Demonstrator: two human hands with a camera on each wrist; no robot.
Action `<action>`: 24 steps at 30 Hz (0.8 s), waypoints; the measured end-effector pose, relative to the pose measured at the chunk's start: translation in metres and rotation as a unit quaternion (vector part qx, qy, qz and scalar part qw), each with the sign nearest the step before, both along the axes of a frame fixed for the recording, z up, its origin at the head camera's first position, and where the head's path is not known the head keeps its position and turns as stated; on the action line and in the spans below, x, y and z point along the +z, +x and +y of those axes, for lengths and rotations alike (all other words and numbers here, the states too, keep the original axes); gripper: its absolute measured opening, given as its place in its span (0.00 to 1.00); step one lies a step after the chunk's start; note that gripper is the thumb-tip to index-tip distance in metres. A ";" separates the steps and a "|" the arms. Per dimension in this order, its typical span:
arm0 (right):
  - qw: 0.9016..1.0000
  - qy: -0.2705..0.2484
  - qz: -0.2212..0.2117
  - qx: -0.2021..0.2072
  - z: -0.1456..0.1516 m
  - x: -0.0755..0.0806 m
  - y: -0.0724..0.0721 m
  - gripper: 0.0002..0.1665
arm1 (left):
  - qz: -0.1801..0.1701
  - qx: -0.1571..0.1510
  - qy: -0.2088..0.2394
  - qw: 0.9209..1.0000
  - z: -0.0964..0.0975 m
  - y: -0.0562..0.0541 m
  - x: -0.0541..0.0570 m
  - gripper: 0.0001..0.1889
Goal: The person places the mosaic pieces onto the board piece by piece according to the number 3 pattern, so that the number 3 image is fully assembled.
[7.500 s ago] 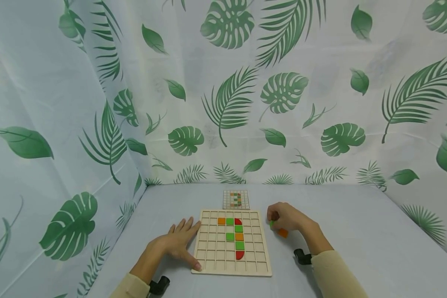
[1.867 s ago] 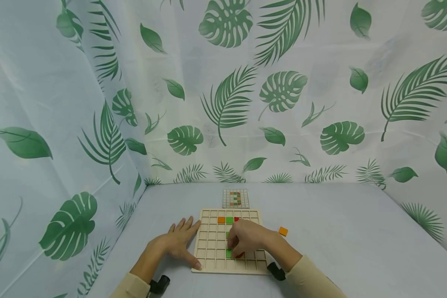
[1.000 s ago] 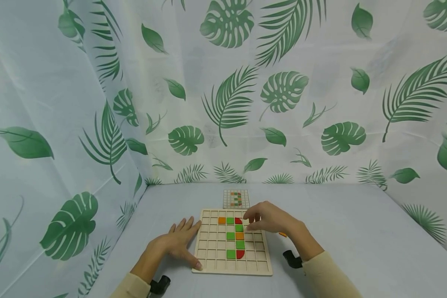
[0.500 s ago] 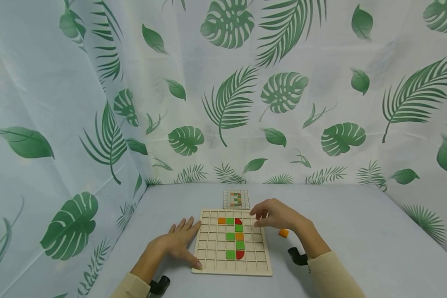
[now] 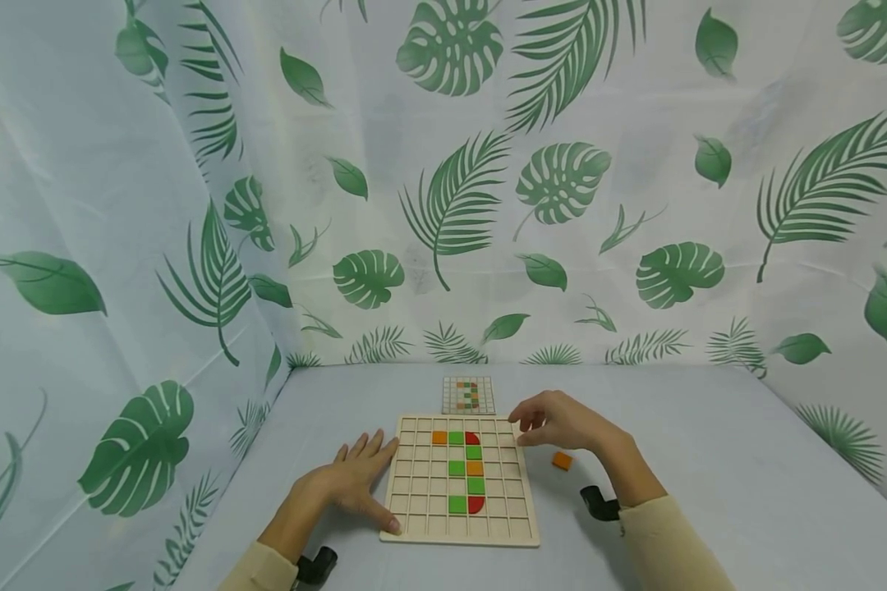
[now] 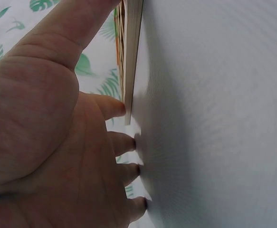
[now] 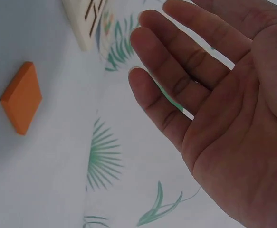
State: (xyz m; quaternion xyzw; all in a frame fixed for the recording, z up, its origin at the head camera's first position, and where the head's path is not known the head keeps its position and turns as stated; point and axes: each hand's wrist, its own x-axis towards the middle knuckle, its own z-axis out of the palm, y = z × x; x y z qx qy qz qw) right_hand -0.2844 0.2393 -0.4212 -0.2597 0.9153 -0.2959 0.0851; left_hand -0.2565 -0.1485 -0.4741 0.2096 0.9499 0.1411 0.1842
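A wooden grid board (image 5: 421, 525) lies on the table, with orange, green and red tiles set in its cells. My left hand (image 5: 351, 483) is spread at the board's left side, its thumb on the near left corner and its fingertips on the table, as the left wrist view also shows. Over the board's far right corner hovers my right hand (image 5: 562, 423), fingers loosely bent and holding nothing. One loose orange square tile (image 5: 562, 460) lies on the table, right of the board and below that hand. In the right wrist view the orange tile (image 7: 23, 98) sits apart from the fingers.
Behind the board lies a small pattern card (image 5: 449, 396) showing a coloured figure on a grid. A leaf-printed curtain (image 5: 384, 205) closes off the back and the sides of the table. Black wrist cameras (image 5: 599, 503) are worn on both forearms.
A green tile now sits left of the lower red tile, where the right hand was working. The right hand has since moved off to the right. The left hand stays put.
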 end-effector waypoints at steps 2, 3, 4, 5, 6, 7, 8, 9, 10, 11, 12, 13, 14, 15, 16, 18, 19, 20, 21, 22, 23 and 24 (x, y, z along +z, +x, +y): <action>1.000 0.003 -0.003 -0.006 0.002 0.000 -0.001 0.18 | 0.000 0.000 0.002 1.000 0.000 0.000 0.000 0.73; 1.000 0.004 -0.005 -0.008 0.003 0.000 -0.001 0.18 | 0.001 0.000 0.003 1.000 0.000 0.000 0.000 0.73; 1.000 0.006 -0.007 -0.010 0.004 0.000 -0.001 0.18 | 0.001 -0.001 0.004 1.000 0.000 0.000 0.000 0.73; 1.000 0.007 -0.010 -0.013 0.005 0.000 -0.002 0.18 | 0.001 -0.001 0.004 1.000 0.000 0.000 0.000 0.73; 1.000 0.008 -0.012 -0.015 0.006 0.000 -0.002 0.18 | 0.001 -0.001 0.004 1.000 0.000 0.000 0.000 0.73; 1.000 0.009 -0.014 -0.017 0.007 0.000 -0.002 0.18 | 0.001 0.000 0.005 1.000 0.000 0.000 0.000 0.73; 1.000 0.009 -0.017 -0.019 0.009 0.000 -0.002 0.18 | 0.000 -0.001 0.005 1.000 0.000 0.000 0.000 0.73; 0.999 0.010 -0.021 -0.022 0.010 -0.001 -0.002 0.18 | 0.000 0.000 0.004 1.000 0.000 0.000 0.000 0.73; 0.999 0.011 -0.025 -0.025 0.011 -0.002 -0.002 0.19 | -0.001 0.000 0.004 1.000 0.000 0.000 0.000 0.73; 0.999 0.012 -0.031 -0.031 0.012 -0.003 -0.003 0.18 | -0.001 0.000 0.004 1.000 0.000 0.000 0.000 0.73; 0.999 0.013 -0.037 -0.038 0.014 -0.004 -0.003 0.18 | -0.002 0.000 0.003 1.000 0.000 0.000 0.000 0.73; 0.998 0.014 -0.045 -0.045 0.015 -0.005 -0.003 0.18 | -0.002 -0.001 0.002 1.000 0.000 0.000 0.000 0.73; 0.997 0.017 -0.052 -0.052 0.016 -0.006 -0.003 0.18 | -0.002 -0.002 0.000 1.000 0.000 0.000 0.000 0.73; 0.997 0.021 -0.056 -0.057 0.017 -0.008 -0.003 0.18 | -0.001 -0.002 -0.001 1.000 0.000 0.000 0.000 0.73; 0.996 0.024 -0.061 -0.063 0.019 -0.009 -0.003 0.18 | -0.001 -0.003 -0.001 1.000 0.000 0.000 0.000 0.73; 0.995 0.028 -0.068 -0.070 0.020 -0.010 -0.004 0.18 | 0.000 -0.004 -0.002 1.000 0.000 0.000 -0.001 0.73; 0.994 0.030 -0.069 -0.073 0.021 -0.011 -0.004 0.18 | 0.000 -0.003 -0.002 1.000 0.000 0.000 -0.001 0.73; 0.994 0.033 -0.069 -0.074 0.022 -0.012 -0.004 0.18 | 0.000 -0.003 -0.001 1.000 0.000 0.000 -0.001 0.73; 0.994 0.036 -0.069 -0.075 0.022 -0.013 -0.005 0.18 | 0.001 -0.002 -0.001 1.000 0.000 0.000 -0.001 0.73; 0.994 0.038 -0.070 -0.078 0.023 -0.013 -0.005 0.18 | 0.000 -0.002 0.000 1.000 0.000 0.000 0.000 0.73; 0.993 0.040 -0.071 -0.082 0.023 -0.014 -0.005 0.18 | 0.000 -0.002 0.001 1.000 0.000 0.000 0.000 0.73; 0.993 0.043 -0.071 -0.085 0.023 -0.014 -0.005 0.18 | 0.000 -0.002 0.001 1.000 0.000 0.001 0.000 0.73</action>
